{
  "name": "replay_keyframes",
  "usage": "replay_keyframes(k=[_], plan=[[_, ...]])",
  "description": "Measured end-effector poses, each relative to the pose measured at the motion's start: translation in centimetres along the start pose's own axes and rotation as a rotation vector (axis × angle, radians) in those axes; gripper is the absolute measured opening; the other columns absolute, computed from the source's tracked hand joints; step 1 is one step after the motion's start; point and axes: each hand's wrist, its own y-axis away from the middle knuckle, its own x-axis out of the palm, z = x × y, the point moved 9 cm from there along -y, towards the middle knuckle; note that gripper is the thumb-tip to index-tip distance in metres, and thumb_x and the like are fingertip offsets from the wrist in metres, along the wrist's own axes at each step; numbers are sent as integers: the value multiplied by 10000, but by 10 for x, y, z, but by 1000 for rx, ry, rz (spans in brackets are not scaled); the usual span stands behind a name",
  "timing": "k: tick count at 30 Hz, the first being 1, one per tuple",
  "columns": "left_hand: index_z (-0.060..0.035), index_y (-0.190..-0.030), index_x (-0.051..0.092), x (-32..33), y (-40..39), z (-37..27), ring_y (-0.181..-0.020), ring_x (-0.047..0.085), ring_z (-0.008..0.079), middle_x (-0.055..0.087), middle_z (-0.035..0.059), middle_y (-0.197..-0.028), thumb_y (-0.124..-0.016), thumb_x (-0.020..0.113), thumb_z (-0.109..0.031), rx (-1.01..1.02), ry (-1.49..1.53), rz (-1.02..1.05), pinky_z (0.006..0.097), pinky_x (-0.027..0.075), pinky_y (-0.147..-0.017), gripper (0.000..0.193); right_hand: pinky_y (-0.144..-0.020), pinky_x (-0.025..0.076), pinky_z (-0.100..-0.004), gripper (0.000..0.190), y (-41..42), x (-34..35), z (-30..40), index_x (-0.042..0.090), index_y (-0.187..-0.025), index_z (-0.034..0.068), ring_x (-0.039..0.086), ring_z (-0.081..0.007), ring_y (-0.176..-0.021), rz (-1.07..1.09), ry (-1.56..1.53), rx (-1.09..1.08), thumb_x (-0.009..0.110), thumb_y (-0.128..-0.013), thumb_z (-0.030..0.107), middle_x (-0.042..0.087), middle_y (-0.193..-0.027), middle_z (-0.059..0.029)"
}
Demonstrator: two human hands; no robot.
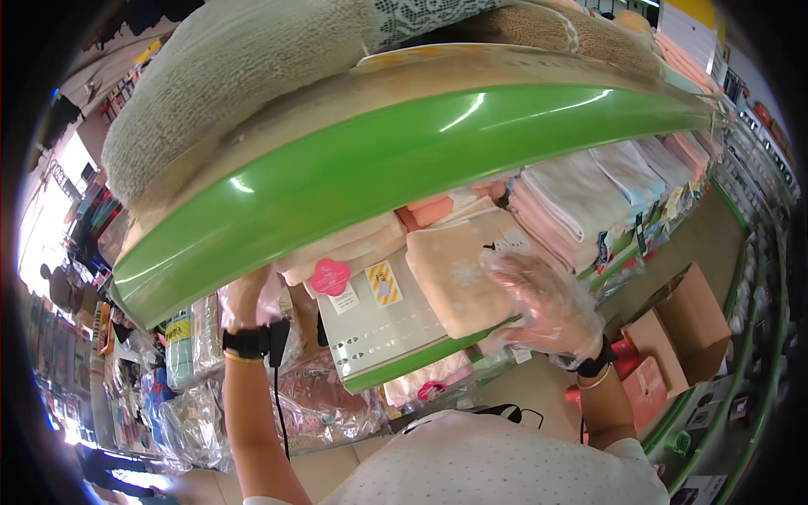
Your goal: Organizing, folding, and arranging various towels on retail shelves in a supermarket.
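My right hand (543, 303), in a clear plastic glove, lies against the right side of a folded peach towel (464, 271) on a metal shelf (379, 328) with a green edge. Its fingers are extended over the towel's corner. My left hand (252, 297), gloved too, reaches up beside the shelf's left end, its fingers partly hidden beneath the green-edged upper shelf (379, 170). Whether it holds anything cannot be seen. Between the hands a pink flower-shaped tag (330, 277) hangs from another folded towel (360, 246), near a yellow-striped label (383, 283) on the metal.
Rolled grey towels (252, 76) top the upper shelf. Folded white and pink towels (568, 196) are stacked to the right. An open cardboard box (688, 328) stands on the floor at right. Plastic-wrapped goods (328, 398) lie below at left.
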Motion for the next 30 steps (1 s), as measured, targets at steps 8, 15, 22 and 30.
replay_keyframes(k=[8,15,22,30], plan=[[-59,-1446,293,-29,98,-85,-1326,405,260,444,156,-1398,-855,623,-9,250,818,39,416,359,-1087,679,-958,432,-425,660,3,42,-21,553,-1257,94,540,-310,-1151,-2,65,1,776,-641,177,577,-1238,-101],[-12,-1244,542,-3,153,-155,-1083,622,215,638,128,-1154,-852,642,-92,558,702,565,311,496,-943,412,-784,514,-418,465,-8,11,-27,585,-1169,59,642,-340,-907,-227,-128,198,667,-713,32,661,-1033,-141],[106,-1399,312,67,199,-148,-1333,401,295,398,205,-1443,-968,415,-534,-57,1561,1257,414,296,-1125,779,-749,540,-354,409,-13,-46,21,579,-1173,29,690,-240,-854,-540,-86,164,659,-772,29,686,-1029,-137],[-89,-1456,292,65,194,-134,-1308,415,315,357,145,-1472,-860,411,-723,-517,1758,912,491,353,-1086,879,-976,468,-434,399,-15,5,101,628,-1201,127,600,-266,-1140,-142,58,-247,648,-806,176,614,-1240,-111]])
